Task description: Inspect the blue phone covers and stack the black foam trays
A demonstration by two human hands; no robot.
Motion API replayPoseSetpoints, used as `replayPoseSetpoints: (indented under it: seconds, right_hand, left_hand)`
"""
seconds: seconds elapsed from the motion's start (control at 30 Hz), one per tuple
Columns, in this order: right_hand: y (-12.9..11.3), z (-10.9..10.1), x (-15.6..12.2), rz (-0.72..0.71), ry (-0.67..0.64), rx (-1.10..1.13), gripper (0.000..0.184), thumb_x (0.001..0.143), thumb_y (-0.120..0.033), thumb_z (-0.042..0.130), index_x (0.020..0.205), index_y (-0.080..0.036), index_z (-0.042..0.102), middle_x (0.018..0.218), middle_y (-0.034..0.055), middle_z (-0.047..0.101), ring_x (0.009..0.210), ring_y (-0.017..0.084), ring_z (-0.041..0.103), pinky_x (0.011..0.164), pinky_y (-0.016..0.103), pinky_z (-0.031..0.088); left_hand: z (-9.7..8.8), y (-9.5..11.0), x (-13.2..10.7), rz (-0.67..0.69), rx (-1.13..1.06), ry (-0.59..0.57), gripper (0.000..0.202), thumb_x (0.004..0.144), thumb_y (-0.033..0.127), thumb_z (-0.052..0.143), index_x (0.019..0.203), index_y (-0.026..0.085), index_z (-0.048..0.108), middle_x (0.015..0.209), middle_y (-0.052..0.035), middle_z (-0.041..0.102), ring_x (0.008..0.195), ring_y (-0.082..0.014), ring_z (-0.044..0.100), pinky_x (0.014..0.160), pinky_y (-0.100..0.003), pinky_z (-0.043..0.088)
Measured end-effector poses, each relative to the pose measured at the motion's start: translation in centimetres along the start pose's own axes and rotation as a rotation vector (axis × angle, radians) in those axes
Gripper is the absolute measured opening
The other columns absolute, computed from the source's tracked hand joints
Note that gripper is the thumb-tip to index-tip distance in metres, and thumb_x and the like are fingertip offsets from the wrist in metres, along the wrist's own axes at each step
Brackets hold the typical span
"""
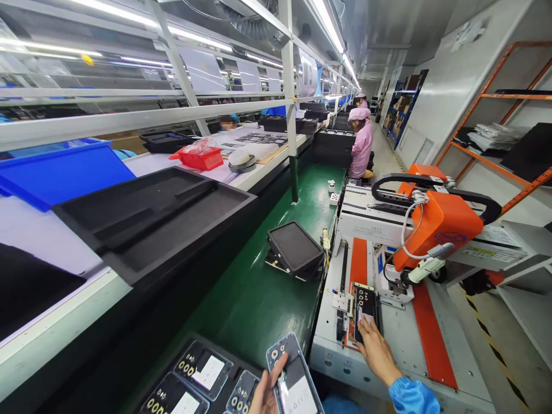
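Observation:
My left hand (268, 393) holds a dark phone back cover (293, 376) with camera holes, low at the frame's bottom edge, just above a black tray (190, 376) that carries several similar covers. My right hand (376, 351), in a blue sleeve, reaches onto the white machine bed (401, 339) and rests its fingers on another cover (365, 307) seated in the fixture on the orange strip. The orange machine head (435, 230) hangs just behind that fixture.
A green conveyor belt (267, 287) runs away from me with stacked black trays (295, 250) on it. Black foam trays (150, 215), a blue bin (60, 169) and a red bin (200, 156) sit on the left shelf. Workers in pink (361, 144) stand farther along. Orange racking (509, 138) is at right.

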State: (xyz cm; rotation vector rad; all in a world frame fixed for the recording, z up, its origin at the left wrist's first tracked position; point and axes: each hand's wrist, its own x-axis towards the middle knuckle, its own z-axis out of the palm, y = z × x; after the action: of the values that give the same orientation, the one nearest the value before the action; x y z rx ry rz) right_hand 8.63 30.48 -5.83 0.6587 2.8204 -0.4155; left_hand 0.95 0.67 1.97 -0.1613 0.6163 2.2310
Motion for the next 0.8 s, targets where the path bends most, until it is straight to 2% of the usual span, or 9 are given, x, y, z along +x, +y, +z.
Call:
replayPoseSetpoints:
  seconds: [0.13,0.23,0.3,0.37,0.4,0.47,0.57,0.7,0.8]
  right_hand:
    - [-1.5,-2.3,-0.6,0.035,-0.013,0.052,0.054,0.081,-0.014,0.053,0.135,-0.007,0.054,0.150,0.0183,0.042,0.141,0.037,0.033,0.116,0.049,0.033]
    - [-4.4,-4.9,-2.1,-0.061,0.006,0.399,0.045,0.088,-0.027,0.051,0.127,-0.009,0.061,0.141,0.0222,0.054,0.132,0.036,0.048,0.111,0.052,0.038]
    - [-6.9,-6.7,-3.8,-0.183,-0.157,0.794,0.048,0.093,-0.044,0.045,0.124,-0.011,0.063,0.126,0.0207,0.066,0.115,0.032,0.063,0.099,0.049,0.049]
    - [-9.4,-8.5,-5.7,-0.296,-0.404,1.123,0.057,0.092,-0.057,0.044,0.123,-0.013,0.063,0.107,0.0176,0.074,0.094,0.028,0.071,0.086,0.045,0.055]
    - [-10.4,-9.3,-6.5,-0.346,-0.496,1.220,0.059,0.090,-0.060,0.046,0.124,-0.014,0.062,0.099,0.0159,0.076,0.088,0.027,0.072,0.083,0.043,0.055]
    - [-11.9,-10.5,-7.8,-0.413,-0.571,1.309,0.059,0.088,-0.060,0.053,0.126,-0.015,0.061,0.087,0.0127,0.077,0.083,0.026,0.072,0.082,0.042,0.053]
    - [-13.1,-11.2,-8.5,-0.430,-0.545,1.377,0.057,0.086,-0.056,0.060,0.128,-0.017,0.059,0.081,0.0102,0.077,0.082,0.025,0.071,0.084,0.041,0.053]
    - [-14.2,-10.7,-8.4,-0.480,-0.560,1.558,0.051,0.080,-0.056,0.067,0.118,-0.022,0.064,0.074,0.0059,0.075,0.068,0.020,0.071,0.069,0.032,0.054]
    - [-15.0,-10.2,-8.3,-0.495,-0.618,1.623,0.048,0.077,-0.056,0.071,0.111,-0.023,0.065,0.079,0.0056,0.075,0.063,0.016,0.070,0.065,0.028,0.052]
  left_hand:
    - [4.0,0.8,-0.2,0.185,-0.102,-0.012,0.046,0.096,0.047,0.033,0.128,0.028,0.060,0.121,-0.0077,0.071,0.134,-0.0247,0.047,0.120,-0.046,0.017]
    - [7.0,2.1,-0.5,0.277,-0.144,-0.017,0.046,0.096,0.049,0.032,0.132,0.034,0.055,0.129,-0.0029,0.067,0.136,-0.0211,0.044,0.121,-0.044,0.013]
    - [8.6,3.0,-0.8,0.335,-0.152,0.024,0.046,0.095,0.051,0.035,0.133,0.035,0.053,0.128,-0.0026,0.068,0.137,-0.0210,0.043,0.121,-0.046,0.012]
    - [9.8,3.8,-1.2,0.384,-0.150,0.083,0.049,0.093,0.053,0.037,0.135,0.031,0.053,0.125,-0.0052,0.070,0.137,-0.0223,0.043,0.121,-0.049,0.014]
    - [10.2,4.0,-1.3,0.402,-0.147,0.110,0.051,0.093,0.053,0.038,0.136,0.029,0.052,0.124,-0.0069,0.070,0.137,-0.0232,0.044,0.120,-0.050,0.015]
    - [11.0,4.5,-1.6,0.426,-0.147,0.151,0.054,0.093,0.051,0.039,0.140,0.026,0.047,0.124,-0.0094,0.070,0.135,-0.0246,0.047,0.119,-0.052,0.018]
    - [11.7,5.1,-2.1,0.418,-0.162,0.182,0.058,0.092,0.052,0.041,0.146,0.029,0.037,0.125,-0.0091,0.069,0.131,-0.0260,0.051,0.117,-0.055,0.022]
    - [12.4,5.5,-2.5,0.407,-0.160,0.234,0.068,0.088,0.059,0.043,0.148,0.029,0.032,0.123,-0.0101,0.070,0.129,-0.0300,0.053,0.114,-0.059,0.027]
    - [12.9,5.6,-2.9,0.425,-0.138,0.260,0.064,0.090,0.055,0.042,0.148,0.028,0.032,0.129,-0.0104,0.066,0.128,-0.0303,0.053,0.112,-0.059,0.029]
